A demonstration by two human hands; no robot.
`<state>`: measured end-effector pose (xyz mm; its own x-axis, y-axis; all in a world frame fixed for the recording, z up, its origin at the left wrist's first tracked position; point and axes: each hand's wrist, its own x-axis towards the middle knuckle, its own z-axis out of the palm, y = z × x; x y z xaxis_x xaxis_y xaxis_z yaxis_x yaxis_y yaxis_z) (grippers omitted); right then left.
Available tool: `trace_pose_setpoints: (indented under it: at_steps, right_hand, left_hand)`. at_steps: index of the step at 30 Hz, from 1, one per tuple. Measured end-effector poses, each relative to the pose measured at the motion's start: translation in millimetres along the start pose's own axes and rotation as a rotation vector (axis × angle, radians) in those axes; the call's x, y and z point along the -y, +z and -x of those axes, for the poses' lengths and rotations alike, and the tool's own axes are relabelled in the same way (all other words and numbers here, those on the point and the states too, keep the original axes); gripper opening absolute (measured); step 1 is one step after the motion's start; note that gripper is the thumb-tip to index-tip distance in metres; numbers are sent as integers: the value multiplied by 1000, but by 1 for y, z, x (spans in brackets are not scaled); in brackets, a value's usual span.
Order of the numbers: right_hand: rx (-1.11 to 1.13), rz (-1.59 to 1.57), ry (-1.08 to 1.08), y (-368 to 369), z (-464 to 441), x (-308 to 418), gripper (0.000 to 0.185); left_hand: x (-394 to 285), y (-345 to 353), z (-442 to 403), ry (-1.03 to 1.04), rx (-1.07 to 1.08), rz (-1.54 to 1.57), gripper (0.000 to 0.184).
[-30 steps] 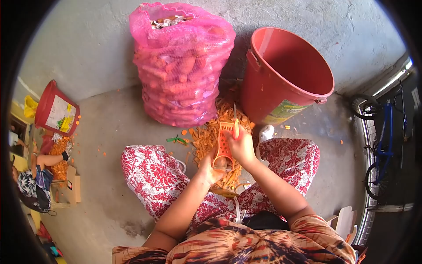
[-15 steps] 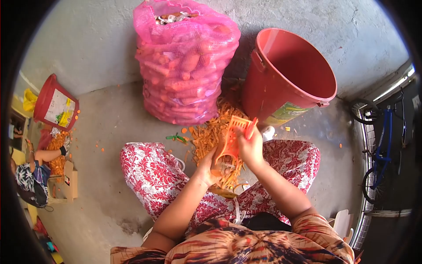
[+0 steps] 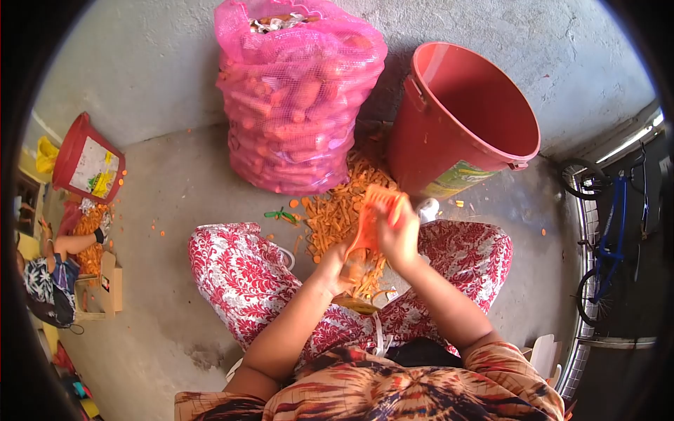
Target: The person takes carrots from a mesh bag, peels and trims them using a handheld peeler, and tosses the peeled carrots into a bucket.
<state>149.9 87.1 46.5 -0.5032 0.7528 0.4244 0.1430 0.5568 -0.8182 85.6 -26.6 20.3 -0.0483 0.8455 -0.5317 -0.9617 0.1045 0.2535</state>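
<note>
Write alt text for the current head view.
Person seated, right hand gripping an orange tool, left hand at its lower end, over orange peelings. Beyond stand a pink mesh sack of carrots and a red bucket.

No text legible; red bin label (image 3: 456, 179), far bucket label (image 3: 100, 172) unreadable.

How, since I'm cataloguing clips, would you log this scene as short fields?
Right hand: gripping an orange perforated plastic tool, motion-blurred
Left hand: at the tool's lower end; exact grip unclear
Floor beneath: heap of thin orange strips
Beyond, left: bulging pink mesh sack of carrots
Beyond, right: large round red plastic bucket
Far left: another person near more orange scraps
</note>
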Motion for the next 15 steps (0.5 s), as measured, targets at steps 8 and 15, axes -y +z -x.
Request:
trace_pose_setpoints:
  at_steps: [8, 15]
  right_hand:
    - [-241, -163, 290, -25, -54, -31, 9]
    - [138, -180, 189, -5, 17, 11, 11]
  left_hand:
    - [13, -27, -7, -175, 81, -46, 36]
    - [6, -21, -9, -84, 102, 75, 31]
